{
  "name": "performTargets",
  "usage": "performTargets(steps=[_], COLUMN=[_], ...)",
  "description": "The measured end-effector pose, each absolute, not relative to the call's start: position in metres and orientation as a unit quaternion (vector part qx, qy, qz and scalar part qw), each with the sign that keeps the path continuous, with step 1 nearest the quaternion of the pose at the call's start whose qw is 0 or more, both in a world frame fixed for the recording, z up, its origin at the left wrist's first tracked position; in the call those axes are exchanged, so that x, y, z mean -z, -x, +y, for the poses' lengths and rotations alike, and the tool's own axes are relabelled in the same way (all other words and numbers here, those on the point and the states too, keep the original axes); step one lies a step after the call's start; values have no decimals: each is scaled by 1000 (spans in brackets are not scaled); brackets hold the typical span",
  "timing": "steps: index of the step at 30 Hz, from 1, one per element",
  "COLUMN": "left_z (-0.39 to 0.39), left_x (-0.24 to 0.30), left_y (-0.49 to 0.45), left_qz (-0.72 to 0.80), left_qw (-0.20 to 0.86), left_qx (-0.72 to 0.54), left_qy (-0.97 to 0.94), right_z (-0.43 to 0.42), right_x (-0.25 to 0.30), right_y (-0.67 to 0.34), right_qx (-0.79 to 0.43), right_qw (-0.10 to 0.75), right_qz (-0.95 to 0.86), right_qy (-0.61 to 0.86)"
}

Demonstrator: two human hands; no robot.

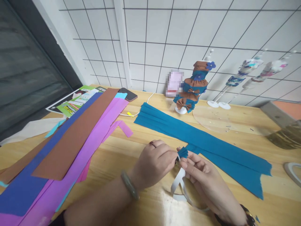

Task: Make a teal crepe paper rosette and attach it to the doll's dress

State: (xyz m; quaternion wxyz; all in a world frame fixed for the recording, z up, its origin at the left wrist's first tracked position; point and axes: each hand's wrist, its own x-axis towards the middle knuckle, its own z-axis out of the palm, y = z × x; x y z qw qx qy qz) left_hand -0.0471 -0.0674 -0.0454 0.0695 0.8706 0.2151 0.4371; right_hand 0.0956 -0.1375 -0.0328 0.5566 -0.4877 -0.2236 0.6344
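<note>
A small pleated piece of teal crepe paper stands fanned out between my two hands. My left hand pinches at its gathered lower end, its fingertips partly hidden. From the other side my right hand grips the same piece between thumb and fingers. A narrow white strip of tape hangs in a loop below the fingers and runs down toward a ring-shaped roll near the table. Just beyond my hands lie long teal crepe paper strips, spread diagonally over the wood.
Brown, blue and purple paper strips overlap at the left. Behind stands a small teal-and-brown paper-dressed figure on a stand; two more decorated stands lean near the wall. A phone, a tape roll and a container lie around.
</note>
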Motion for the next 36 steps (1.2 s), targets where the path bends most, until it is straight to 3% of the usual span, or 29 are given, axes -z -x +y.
performTargets(steps=[8, 21, 36], left_z=[-76, -79, -67], left_x=[41, 38, 47], left_y=[38, 39, 42], left_qz=[325, 371, 326], left_qw=[335, 649, 802], left_qx=[-459, -338, -246], left_qy=[-756, -571, -436], right_z=[-137, -139, -139], right_x=[35, 38, 44], right_y=[-95, -100, -105], right_qx=[-615, -557, -575], right_qw=[548, 510, 529], right_qz=[-232, -315, -327], right_qy=[517, 574, 531])
